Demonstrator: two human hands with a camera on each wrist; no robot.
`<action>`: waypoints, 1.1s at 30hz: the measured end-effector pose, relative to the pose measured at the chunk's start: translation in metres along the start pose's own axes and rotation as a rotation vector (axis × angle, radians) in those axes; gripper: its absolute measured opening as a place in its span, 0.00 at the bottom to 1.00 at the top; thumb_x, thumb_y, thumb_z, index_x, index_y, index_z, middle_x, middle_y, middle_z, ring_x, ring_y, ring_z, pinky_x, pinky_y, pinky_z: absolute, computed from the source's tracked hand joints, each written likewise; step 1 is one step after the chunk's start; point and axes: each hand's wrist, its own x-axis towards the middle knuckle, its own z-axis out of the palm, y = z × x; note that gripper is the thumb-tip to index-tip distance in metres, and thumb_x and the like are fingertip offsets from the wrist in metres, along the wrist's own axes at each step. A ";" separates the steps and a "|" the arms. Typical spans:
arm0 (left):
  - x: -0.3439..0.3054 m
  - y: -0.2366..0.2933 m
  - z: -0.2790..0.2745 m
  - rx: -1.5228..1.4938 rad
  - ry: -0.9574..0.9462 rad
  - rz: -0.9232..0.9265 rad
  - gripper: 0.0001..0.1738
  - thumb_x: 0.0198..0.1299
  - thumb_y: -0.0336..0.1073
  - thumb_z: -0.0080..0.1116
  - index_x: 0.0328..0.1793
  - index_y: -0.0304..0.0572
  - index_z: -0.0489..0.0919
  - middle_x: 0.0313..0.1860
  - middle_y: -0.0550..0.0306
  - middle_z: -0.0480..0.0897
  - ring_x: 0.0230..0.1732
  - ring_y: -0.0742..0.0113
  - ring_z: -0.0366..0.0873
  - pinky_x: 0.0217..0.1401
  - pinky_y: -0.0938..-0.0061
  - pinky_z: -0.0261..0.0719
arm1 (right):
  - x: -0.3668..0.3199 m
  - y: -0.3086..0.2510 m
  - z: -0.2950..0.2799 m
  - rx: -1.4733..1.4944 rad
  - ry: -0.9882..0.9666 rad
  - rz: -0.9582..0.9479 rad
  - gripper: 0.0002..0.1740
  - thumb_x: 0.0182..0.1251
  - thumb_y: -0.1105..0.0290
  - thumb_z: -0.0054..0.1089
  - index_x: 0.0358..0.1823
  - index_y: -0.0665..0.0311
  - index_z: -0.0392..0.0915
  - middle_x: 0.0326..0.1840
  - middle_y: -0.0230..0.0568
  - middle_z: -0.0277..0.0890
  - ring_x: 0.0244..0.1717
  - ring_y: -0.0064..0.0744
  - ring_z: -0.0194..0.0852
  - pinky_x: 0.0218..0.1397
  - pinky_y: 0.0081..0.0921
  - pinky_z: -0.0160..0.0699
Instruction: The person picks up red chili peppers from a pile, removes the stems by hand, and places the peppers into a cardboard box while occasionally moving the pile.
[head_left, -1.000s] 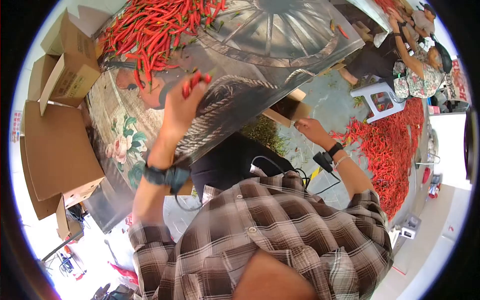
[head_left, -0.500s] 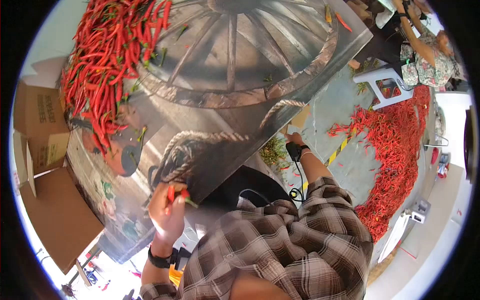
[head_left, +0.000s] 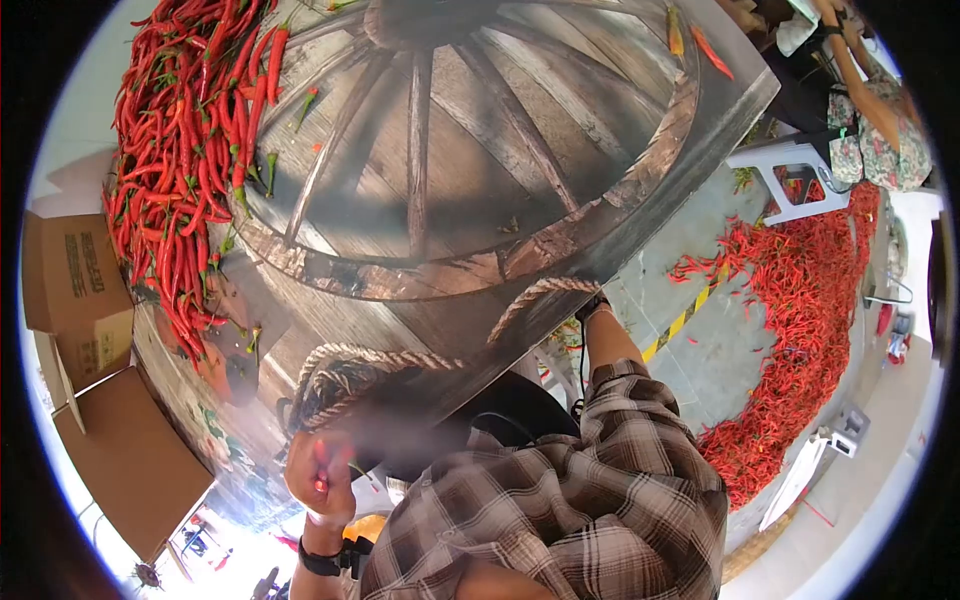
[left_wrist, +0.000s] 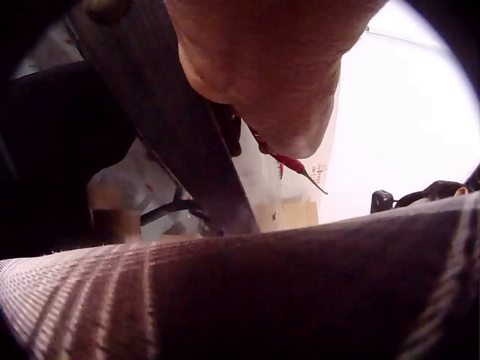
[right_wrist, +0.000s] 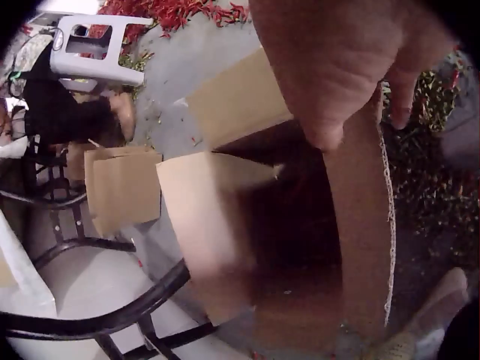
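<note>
My left hand (head_left: pixel 322 478) holds several red chili peppers, blurred in the head view, close to the near table edge. The left wrist view shows one chili pepper (left_wrist: pixel 289 162) poking out past the left hand with its green stem; the fingers are mostly hidden there. Beyond the table edge, low by the floor, my right hand (right_wrist: pixel 345 67) grips the upper flap of an open cardboard box (right_wrist: pixel 360 217), thumb on the inner side and a finger on the outer. The box's inside is dark. In the head view the table mostly hides the right hand.
A pile of red chilies (head_left: pixel 190 160) lies on the table (head_left: pixel 330 330) at the left, cardboard boxes (head_left: pixel 130 460) beside it. Many chilies (head_left: pixel 790 340) cover the floor at right, near a grey stool (head_left: pixel 795 180) and another person (head_left: pixel 870 130). Metal bars (right_wrist: pixel 142 307) stand near the box.
My left hand has come back from over the table toward my body with the chilies. The right hand has reached down beyond the table edge. The head view has shifted.
</note>
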 end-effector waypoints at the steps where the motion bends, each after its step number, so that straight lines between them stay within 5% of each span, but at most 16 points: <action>1: 0.001 0.000 0.001 -0.005 0.019 0.025 0.18 0.61 0.44 0.50 0.35 0.33 0.77 0.26 0.54 0.69 0.28 0.64 0.66 0.32 0.73 0.62 | -0.014 -0.008 0.010 0.041 0.000 0.019 0.15 0.67 0.62 0.55 0.42 0.68 0.74 0.31 0.50 0.76 0.26 0.44 0.74 0.25 0.39 0.75; 5: 0.000 0.002 0.003 0.027 0.017 -0.015 0.17 0.61 0.42 0.50 0.35 0.32 0.76 0.26 0.54 0.69 0.28 0.63 0.66 0.33 0.73 0.62 | -0.139 -0.053 0.034 0.281 0.038 0.071 0.09 0.67 0.68 0.53 0.31 0.65 0.72 0.22 0.43 0.69 0.18 0.37 0.65 0.20 0.34 0.67; 7: 0.002 0.006 0.004 0.088 0.067 0.030 0.05 0.56 0.30 0.53 0.31 0.35 0.77 0.25 0.55 0.75 0.25 0.64 0.69 0.29 0.73 0.64 | -0.177 -0.081 0.049 0.340 0.049 0.061 0.11 0.67 0.71 0.51 0.25 0.64 0.70 0.17 0.40 0.65 0.14 0.33 0.61 0.17 0.31 0.63; 8: 0.002 0.006 0.005 0.087 0.064 0.034 0.05 0.56 0.30 0.53 0.31 0.35 0.77 0.25 0.55 0.75 0.25 0.64 0.69 0.29 0.73 0.64 | -0.174 -0.087 0.049 0.344 0.051 0.059 0.11 0.67 0.71 0.51 0.25 0.64 0.70 0.17 0.40 0.65 0.14 0.33 0.61 0.17 0.31 0.63; 10: 0.002 0.004 0.007 0.059 0.091 0.055 0.06 0.55 0.31 0.53 0.32 0.35 0.77 0.24 0.56 0.72 0.25 0.65 0.68 0.28 0.74 0.63 | -0.132 -0.099 0.041 0.061 0.015 -0.234 0.09 0.64 0.75 0.51 0.24 0.65 0.69 0.17 0.39 0.64 0.14 0.31 0.60 0.16 0.31 0.61; 12: 0.002 0.007 0.007 0.050 0.091 0.039 0.06 0.55 0.31 0.53 0.32 0.35 0.77 0.24 0.57 0.71 0.25 0.65 0.67 0.28 0.74 0.62 | 0.028 -0.073 0.009 0.555 -0.252 -0.311 0.08 0.62 0.75 0.51 0.23 0.66 0.69 0.18 0.38 0.66 0.15 0.29 0.61 0.16 0.30 0.62; 14: 0.001 0.007 0.008 0.040 0.096 0.024 0.07 0.55 0.32 0.53 0.32 0.36 0.77 0.24 0.57 0.70 0.25 0.66 0.66 0.28 0.75 0.61 | -0.039 -0.115 0.011 0.337 -0.128 -0.582 0.07 0.62 0.75 0.52 0.25 0.66 0.70 0.20 0.39 0.68 0.15 0.29 0.63 0.17 0.29 0.65; 16: -0.001 0.003 0.009 0.042 0.107 0.015 0.07 0.56 0.33 0.54 0.32 0.36 0.77 0.24 0.58 0.70 0.24 0.67 0.65 0.28 0.75 0.60 | -0.072 -0.145 0.007 0.526 -0.227 -0.522 0.06 0.63 0.76 0.51 0.27 0.67 0.70 0.21 0.41 0.70 0.16 0.28 0.64 0.17 0.29 0.67; 18: -0.001 0.005 0.007 0.053 0.104 0.004 0.08 0.56 0.34 0.53 0.33 0.36 0.77 0.24 0.58 0.70 0.24 0.67 0.64 0.28 0.75 0.60 | -0.099 -0.168 0.010 0.541 -0.033 -0.463 0.05 0.63 0.76 0.51 0.29 0.68 0.70 0.21 0.40 0.70 0.17 0.28 0.64 0.18 0.30 0.67; 23: 0.000 0.003 0.010 0.036 0.121 0.053 0.12 0.59 0.39 0.53 0.33 0.36 0.77 0.24 0.58 0.69 0.24 0.66 0.64 0.28 0.74 0.59 | -0.117 -0.172 0.008 0.668 -0.021 -0.515 0.04 0.61 0.77 0.52 0.29 0.67 0.69 0.21 0.38 0.69 0.20 0.29 0.68 0.23 0.32 0.72; 25: -0.001 0.003 0.009 0.063 0.111 0.030 0.14 0.60 0.41 0.53 0.33 0.36 0.77 0.24 0.57 0.69 0.24 0.65 0.64 0.28 0.73 0.59 | -0.082 -0.151 0.002 0.731 -0.164 -0.527 0.03 0.58 0.77 0.54 0.31 0.68 0.70 0.22 0.39 0.69 0.23 0.32 0.72 0.27 0.33 0.75; 28: -0.002 0.003 0.007 0.064 0.088 0.025 0.14 0.61 0.42 0.53 0.33 0.36 0.77 0.24 0.57 0.69 0.24 0.65 0.64 0.27 0.73 0.59 | 0.038 -0.091 -0.026 0.348 -0.498 -0.849 0.05 0.57 0.73 0.56 0.31 0.66 0.71 0.25 0.41 0.71 0.27 0.38 0.75 0.29 0.37 0.77; 29: -0.002 0.003 0.007 0.066 0.091 0.025 0.14 0.61 0.42 0.53 0.33 0.36 0.77 0.24 0.57 0.69 0.24 0.65 0.64 0.27 0.73 0.59 | 0.067 -0.074 -0.024 0.349 -0.502 -0.849 0.05 0.57 0.73 0.56 0.31 0.66 0.71 0.25 0.41 0.71 0.27 0.38 0.75 0.29 0.37 0.77; 31: -0.002 0.003 0.008 0.091 0.104 0.024 0.13 0.60 0.41 0.53 0.33 0.37 0.78 0.24 0.56 0.70 0.24 0.63 0.66 0.28 0.72 0.61 | 0.077 -0.061 -0.005 0.561 -0.381 -0.256 0.10 0.55 0.67 0.61 0.31 0.67 0.74 0.29 0.42 0.76 0.31 0.41 0.78 0.32 0.38 0.78; 33: -0.002 0.000 0.008 0.091 0.109 0.033 0.13 0.60 0.41 0.53 0.34 0.37 0.78 0.24 0.56 0.71 0.24 0.63 0.67 0.28 0.72 0.62 | 0.062 -0.060 0.000 0.183 -0.147 -0.266 0.11 0.55 0.67 0.61 0.31 0.68 0.75 0.30 0.43 0.77 0.32 0.41 0.78 0.33 0.38 0.78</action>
